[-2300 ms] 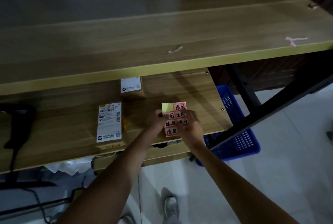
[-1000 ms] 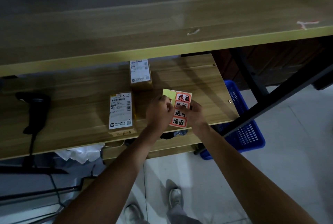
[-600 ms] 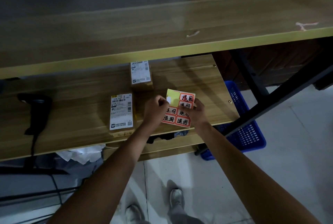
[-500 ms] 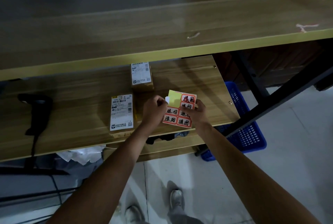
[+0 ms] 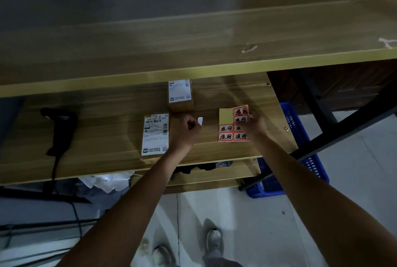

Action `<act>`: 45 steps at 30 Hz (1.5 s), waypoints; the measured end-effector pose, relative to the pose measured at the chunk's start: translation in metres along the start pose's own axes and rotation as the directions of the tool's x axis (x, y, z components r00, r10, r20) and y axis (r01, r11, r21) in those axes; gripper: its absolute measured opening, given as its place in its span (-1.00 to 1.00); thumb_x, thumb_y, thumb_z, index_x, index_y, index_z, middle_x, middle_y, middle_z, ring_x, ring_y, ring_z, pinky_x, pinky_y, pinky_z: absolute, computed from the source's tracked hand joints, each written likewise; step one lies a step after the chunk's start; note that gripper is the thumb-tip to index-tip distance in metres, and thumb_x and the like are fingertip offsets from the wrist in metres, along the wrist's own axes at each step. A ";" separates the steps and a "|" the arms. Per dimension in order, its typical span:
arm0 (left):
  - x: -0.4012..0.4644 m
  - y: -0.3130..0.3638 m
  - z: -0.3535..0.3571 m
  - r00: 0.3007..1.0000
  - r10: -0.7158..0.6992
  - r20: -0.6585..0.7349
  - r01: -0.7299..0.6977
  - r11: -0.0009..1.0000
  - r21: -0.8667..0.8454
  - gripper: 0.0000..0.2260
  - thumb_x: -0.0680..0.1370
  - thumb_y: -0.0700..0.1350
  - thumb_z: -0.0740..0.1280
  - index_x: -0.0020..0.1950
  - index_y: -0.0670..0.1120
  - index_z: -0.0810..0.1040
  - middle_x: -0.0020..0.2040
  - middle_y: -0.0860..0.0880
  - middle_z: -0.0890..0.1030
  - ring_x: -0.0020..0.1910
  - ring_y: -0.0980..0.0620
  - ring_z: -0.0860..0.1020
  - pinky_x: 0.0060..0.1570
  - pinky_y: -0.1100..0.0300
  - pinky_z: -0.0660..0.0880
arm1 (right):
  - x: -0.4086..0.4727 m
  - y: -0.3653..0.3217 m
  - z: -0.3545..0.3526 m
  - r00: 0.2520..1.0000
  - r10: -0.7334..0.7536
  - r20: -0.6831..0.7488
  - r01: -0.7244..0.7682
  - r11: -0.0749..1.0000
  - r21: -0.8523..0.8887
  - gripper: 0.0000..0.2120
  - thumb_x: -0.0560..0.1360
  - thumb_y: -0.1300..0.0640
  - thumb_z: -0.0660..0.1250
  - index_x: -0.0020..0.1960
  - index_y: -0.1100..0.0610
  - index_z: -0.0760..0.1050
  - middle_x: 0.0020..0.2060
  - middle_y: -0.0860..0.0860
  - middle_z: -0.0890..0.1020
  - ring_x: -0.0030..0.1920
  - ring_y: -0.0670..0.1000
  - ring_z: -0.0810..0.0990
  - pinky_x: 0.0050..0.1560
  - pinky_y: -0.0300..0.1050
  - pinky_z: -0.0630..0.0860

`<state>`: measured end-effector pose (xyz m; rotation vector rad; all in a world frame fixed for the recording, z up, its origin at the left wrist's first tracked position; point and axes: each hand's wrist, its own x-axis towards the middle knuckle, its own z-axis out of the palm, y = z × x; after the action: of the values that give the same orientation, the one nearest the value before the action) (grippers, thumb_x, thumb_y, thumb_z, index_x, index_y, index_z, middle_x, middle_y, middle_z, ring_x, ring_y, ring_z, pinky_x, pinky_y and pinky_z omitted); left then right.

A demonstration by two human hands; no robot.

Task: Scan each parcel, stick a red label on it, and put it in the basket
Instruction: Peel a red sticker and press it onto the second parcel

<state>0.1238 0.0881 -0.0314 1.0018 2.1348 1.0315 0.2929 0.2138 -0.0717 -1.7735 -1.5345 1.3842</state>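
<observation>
- Left hand (image 5: pixel 186 130) pinches a peeled label (image 5: pixel 200 121); right hand (image 5: pixel 254 125) holds the yellow-backed sheet of red labels (image 5: pixel 230 126).
- Two brown cardboard parcels, nearer (image 5: pixel 155 135) and farther (image 5: pixel 180 96), lie unlabelled on the wooden bench (image 5: pixel 96 135); blue plastic basket (image 5: pixel 300 137) awaits both.

dim, softly blurred, edges bowed
</observation>
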 end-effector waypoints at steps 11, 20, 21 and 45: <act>-0.006 0.003 -0.005 0.989 0.126 -0.077 -0.121 0.990 0.069 -0.92 0.56 -0.16 0.32 -0.13 -0.05 0.50 -0.18 0.03 0.54 -0.16 0.06 0.53 -0.20 0.25 0.44 | -0.031 -0.038 0.020 0.998 -0.055 -0.016 0.054 0.995 -0.078 -0.66 0.39 -0.18 0.40 -0.21 0.12 0.62 -0.16 0.10 0.70 -0.08 0.16 0.67 -0.05 0.03 0.57; -0.017 -0.010 -0.008 0.950 0.241 -0.198 -0.228 0.970 0.088 -0.80 0.53 0.01 0.36 -0.13 -0.11 0.51 -0.15 -0.04 0.56 -0.16 0.03 0.53 -0.21 0.19 0.38 | -0.091 -0.033 0.074 0.978 -0.125 0.168 0.093 0.978 0.185 -0.73 0.29 -0.32 0.35 -0.29 -0.16 0.64 -0.31 -0.04 0.70 -0.17 0.04 0.70 -0.04 0.15 0.64; -0.020 -0.013 -0.010 0.948 0.247 -0.202 -0.235 0.969 0.082 -0.80 0.54 0.01 0.36 -0.13 -0.12 0.51 -0.16 -0.04 0.55 -0.17 0.03 0.52 -0.22 0.18 0.39 | -0.095 -0.036 0.076 0.978 -0.108 0.180 0.070 0.976 0.207 -0.75 0.34 -0.25 0.38 -0.30 -0.08 0.65 -0.32 -0.02 0.70 -0.18 0.05 0.70 -0.04 0.16 0.64; -0.027 -0.057 -0.081 0.975 -0.175 -0.133 0.123 0.936 -0.331 -0.96 0.56 -0.19 0.35 -0.03 -0.12 0.51 -0.02 -0.04 0.59 -0.09 0.03 0.60 -0.28 0.35 0.55 | -0.126 -0.048 0.130 0.930 -0.181 0.319 0.103 0.963 0.248 -0.77 0.60 0.20 0.24 -0.18 0.03 0.58 -0.32 0.03 0.62 -0.33 -0.04 0.57 -0.26 -0.13 0.51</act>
<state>0.0575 0.0093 -0.0296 0.6087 2.0412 1.3674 0.1700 0.0768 -0.0366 -1.3082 -1.5601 1.7804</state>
